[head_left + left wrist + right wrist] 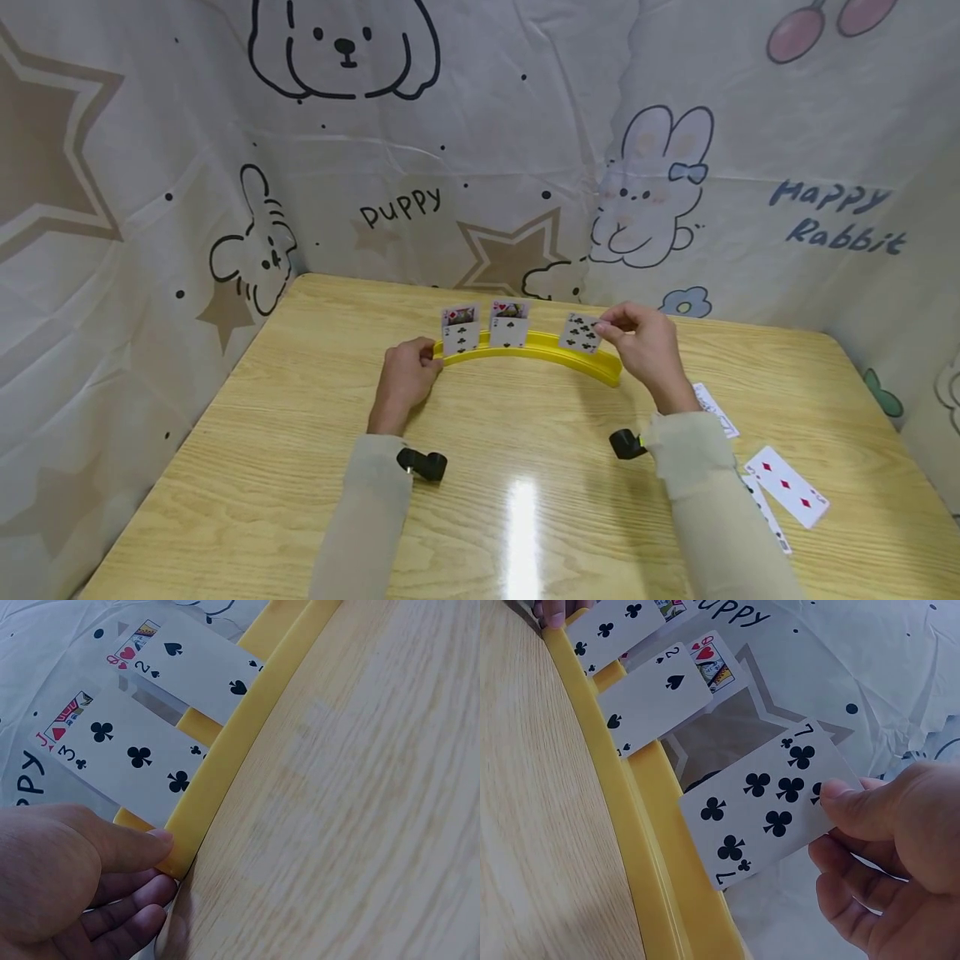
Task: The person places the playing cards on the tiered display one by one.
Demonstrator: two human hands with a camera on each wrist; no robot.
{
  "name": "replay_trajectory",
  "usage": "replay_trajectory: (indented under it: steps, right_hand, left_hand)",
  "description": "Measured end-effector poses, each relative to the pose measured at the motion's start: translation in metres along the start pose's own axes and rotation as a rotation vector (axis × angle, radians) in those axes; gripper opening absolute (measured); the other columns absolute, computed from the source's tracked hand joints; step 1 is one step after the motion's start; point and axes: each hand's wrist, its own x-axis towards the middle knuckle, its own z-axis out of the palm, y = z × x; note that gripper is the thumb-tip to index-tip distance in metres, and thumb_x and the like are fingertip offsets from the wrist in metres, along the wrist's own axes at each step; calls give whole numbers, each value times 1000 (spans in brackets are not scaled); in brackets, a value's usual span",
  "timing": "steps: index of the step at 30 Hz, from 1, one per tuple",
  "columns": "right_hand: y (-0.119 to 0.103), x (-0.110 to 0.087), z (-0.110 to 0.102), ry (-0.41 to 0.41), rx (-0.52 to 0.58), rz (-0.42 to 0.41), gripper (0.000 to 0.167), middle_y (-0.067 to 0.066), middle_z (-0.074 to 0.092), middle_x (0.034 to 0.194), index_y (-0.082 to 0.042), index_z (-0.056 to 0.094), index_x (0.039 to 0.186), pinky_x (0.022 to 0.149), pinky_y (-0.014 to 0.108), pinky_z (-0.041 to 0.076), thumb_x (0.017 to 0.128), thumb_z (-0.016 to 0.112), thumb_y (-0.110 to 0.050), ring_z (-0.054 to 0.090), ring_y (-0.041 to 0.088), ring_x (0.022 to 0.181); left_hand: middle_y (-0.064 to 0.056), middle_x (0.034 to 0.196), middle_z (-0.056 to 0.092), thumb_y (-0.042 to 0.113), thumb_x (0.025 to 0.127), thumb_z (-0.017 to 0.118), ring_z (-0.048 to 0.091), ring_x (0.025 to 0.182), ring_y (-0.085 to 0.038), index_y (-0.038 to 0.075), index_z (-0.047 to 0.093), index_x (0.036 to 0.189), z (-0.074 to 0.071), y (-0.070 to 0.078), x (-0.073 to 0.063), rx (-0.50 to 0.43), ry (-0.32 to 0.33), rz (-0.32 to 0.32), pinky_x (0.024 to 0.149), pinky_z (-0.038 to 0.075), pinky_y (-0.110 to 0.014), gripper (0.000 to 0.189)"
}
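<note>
a white rectangular playing card with black pips, the seven of clubs (769, 814), is standing at the right part of a curved yellow plastic card rack (543, 343), extending leftward from my grip. its long axis is rising from the rack and leaning rightward at the top; whether its lower short edge is touching the groove, i cannot tell. my right hand (647, 346), the nearer, is pinching its upper right edge, thumb in front, nearly closed. leftward along the rack, a white two of spades (199, 671) and a white three of clubs (120, 757) are standing. my left hand (405, 375) is gripping the rack's left end.
</note>
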Motion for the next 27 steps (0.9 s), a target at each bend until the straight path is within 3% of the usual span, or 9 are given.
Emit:
replay_trajectory:
  steps: [9,27]
  right_hand:
    - [-3,7,8,-9,14,25,14,12,65,104,-4,70,101,85,42,46,97,69,-18,56,30,100]
    - [-8,18,16,0,28,-18,16,12,65,102,-3,70,102,83,40,44,97,68,-19,55,30,96]
  left_hand:
    - [-13,106,69,11,93,73,65,93,-21,-2,66,125,0,-1,0,-15,-5,-1,82,55,-35,35]
    - [-12,106,69,11,93,73,65,94,-20,-1,67,125,-1,0,1,-13,-1,11,81,55,-34,35]
